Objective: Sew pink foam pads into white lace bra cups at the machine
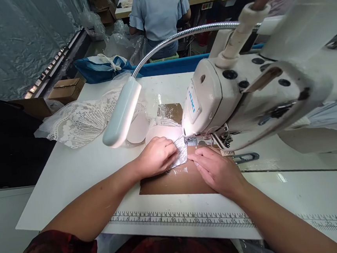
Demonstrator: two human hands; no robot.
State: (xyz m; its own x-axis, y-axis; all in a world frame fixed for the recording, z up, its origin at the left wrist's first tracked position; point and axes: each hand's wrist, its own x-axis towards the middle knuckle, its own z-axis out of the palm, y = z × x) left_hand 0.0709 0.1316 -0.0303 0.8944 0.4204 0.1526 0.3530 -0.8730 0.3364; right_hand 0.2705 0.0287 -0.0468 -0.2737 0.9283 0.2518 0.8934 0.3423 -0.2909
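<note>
My left hand [156, 156] is curled closed on a small piece of white lace fabric [181, 152], pinching it just in front of the needle of a white sewing machine [213, 99]. Beside it, my right hand [216, 169] lies flat with fingers stretched out, pressing the right edge of the same lace onto a brown plate [173, 183] set in the white table [72, 170]. The needle area is partly hidden by the machine head.
A gooseneck lamp [121, 113] hangs over the table left of the machine. White round cups [137, 129] and a heap of lace [76, 122] lie behind it. A printed ruler [176, 218] runs along the front edge. Another person [158, 13] sits at a far bench.
</note>
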